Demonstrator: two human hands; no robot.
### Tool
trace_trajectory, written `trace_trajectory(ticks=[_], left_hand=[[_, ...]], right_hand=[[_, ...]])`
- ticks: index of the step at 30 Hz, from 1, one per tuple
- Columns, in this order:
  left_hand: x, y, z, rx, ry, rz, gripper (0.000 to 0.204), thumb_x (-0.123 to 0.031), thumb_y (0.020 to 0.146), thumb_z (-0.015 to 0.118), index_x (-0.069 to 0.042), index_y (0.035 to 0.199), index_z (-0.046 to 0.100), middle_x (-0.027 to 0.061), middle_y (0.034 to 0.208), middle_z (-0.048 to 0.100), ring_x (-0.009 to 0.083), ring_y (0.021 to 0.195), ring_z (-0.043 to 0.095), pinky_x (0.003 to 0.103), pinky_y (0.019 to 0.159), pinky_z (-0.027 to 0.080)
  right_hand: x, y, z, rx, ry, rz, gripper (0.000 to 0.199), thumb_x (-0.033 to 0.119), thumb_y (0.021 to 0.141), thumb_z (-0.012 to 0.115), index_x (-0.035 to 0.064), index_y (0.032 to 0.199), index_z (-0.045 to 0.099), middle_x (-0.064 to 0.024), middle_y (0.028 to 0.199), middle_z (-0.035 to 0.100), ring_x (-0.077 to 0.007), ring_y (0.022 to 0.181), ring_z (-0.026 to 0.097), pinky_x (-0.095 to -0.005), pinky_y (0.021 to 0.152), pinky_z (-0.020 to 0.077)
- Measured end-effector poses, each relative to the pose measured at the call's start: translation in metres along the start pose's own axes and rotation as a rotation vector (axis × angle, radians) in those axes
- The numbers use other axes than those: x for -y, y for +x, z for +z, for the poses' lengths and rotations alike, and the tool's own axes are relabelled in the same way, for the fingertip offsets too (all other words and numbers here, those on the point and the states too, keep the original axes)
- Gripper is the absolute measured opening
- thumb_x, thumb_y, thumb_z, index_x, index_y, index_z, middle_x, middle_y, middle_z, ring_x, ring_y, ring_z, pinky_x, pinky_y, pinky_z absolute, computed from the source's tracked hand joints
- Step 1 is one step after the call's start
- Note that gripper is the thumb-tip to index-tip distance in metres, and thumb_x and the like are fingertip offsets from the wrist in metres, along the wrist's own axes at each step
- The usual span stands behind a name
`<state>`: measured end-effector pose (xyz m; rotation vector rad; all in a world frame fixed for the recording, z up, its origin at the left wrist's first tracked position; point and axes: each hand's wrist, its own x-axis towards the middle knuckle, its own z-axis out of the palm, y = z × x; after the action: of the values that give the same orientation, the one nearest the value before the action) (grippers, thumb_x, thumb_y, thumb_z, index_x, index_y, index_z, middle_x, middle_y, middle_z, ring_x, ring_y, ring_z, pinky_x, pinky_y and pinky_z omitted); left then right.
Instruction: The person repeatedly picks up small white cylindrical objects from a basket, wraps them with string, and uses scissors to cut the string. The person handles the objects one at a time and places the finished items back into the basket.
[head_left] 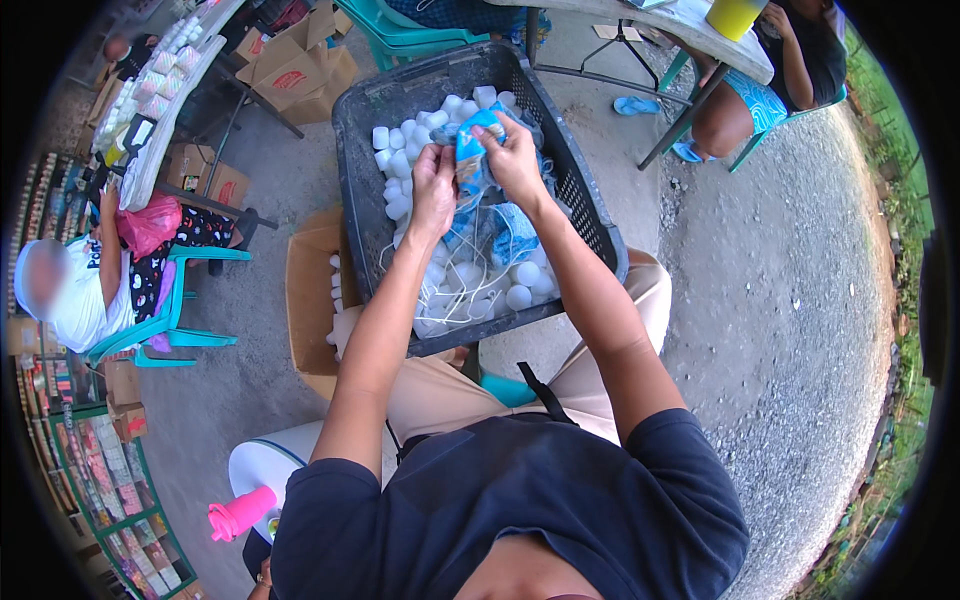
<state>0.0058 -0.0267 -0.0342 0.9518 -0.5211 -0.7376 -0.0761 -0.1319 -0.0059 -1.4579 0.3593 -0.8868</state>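
Both my hands are over a black plastic crate (588,185) in front of my knees. A soft blue piece with white and tan patterning (468,152), perhaps cloth or film, is pinched between them. My left hand (434,192) closes on its left edge, fingers pressed together. Opposite, my right hand (516,160) grips its upper right part. Many small white rounded cylinders (398,165) fill the crate; I cannot tell what they are. Below my hands lie another crumpled blue piece (514,236) and loose white strings (468,290).
An open cardboard box (312,300) with white pieces stands left of the crate. A person (95,290) sits at a long table (185,110) on the left; another (790,60) sits at the upper right. A pink tumbler (242,513) rests on a round white surface (262,470).
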Motion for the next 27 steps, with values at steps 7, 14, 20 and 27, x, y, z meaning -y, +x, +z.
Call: trace_trajectory(ticks=[7, 14, 20, 27], left_hand=[[-0.019, -0.003, 0.019, 0.085, -0.193, -0.024, 0.028, -0.027, 0.099, 0.047, -0.003, 0.113, 0.051, 0.0074, 0.105, 0.062, 0.0136, 0.093, 0.061, 0.029, 0.083, 0.051], [-0.025, 0.009, -0.004, 0.028, -0.341, 0.042, 0.027, -0.025, 0.100, 0.046, -0.004, 0.116, 0.049, 0.0105, 0.103, 0.059, 0.0180, 0.083, 0.057, 0.032, 0.077, 0.050], [-0.028, -0.001, 0.012, 0.042, -0.054, 0.085, 0.018, -0.018, 0.101, 0.045, -0.004, 0.111, 0.050, 0.0035, 0.099, 0.058, 0.0091, 0.084, 0.054, 0.023, 0.077, 0.046], [-0.020, -0.003, 0.011, 0.215, 0.157, 0.259, 0.021, -0.022, 0.099, 0.050, -0.005, 0.111, 0.049, 0.0039, 0.102, 0.058, 0.0083, 0.090, 0.055, 0.023, 0.078, 0.047]], right_hand=[[-0.003, 0.006, -0.010, -0.175, 0.572, 0.219, 0.007, 0.005, 0.093, 0.054, 0.0019, 0.099, 0.057, -0.0051, 0.086, 0.064, -0.0112, 0.076, 0.062, -0.0273, 0.068, 0.0531], [0.017, 0.008, -0.036, -0.281, 0.991, 0.214, 0.021, 0.028, 0.094, 0.053, 0.0085, 0.099, 0.058, -0.0067, 0.091, 0.064, -0.0178, 0.081, 0.063, -0.0369, 0.073, 0.0543], [0.028, -0.011, 0.009, 0.073, -0.288, -0.315, 0.028, 0.010, 0.077, 0.065, 0.0015, 0.103, 0.062, -0.0084, 0.101, 0.062, -0.0184, 0.097, 0.057, -0.0313, 0.090, 0.0420], [0.010, -0.003, 0.005, -0.144, 0.410, -0.025, 0.013, 0.015, 0.089, 0.062, 0.0031, 0.094, 0.063, -0.0076, 0.081, 0.065, -0.0186, 0.073, 0.063, -0.0324, 0.070, 0.0517]])
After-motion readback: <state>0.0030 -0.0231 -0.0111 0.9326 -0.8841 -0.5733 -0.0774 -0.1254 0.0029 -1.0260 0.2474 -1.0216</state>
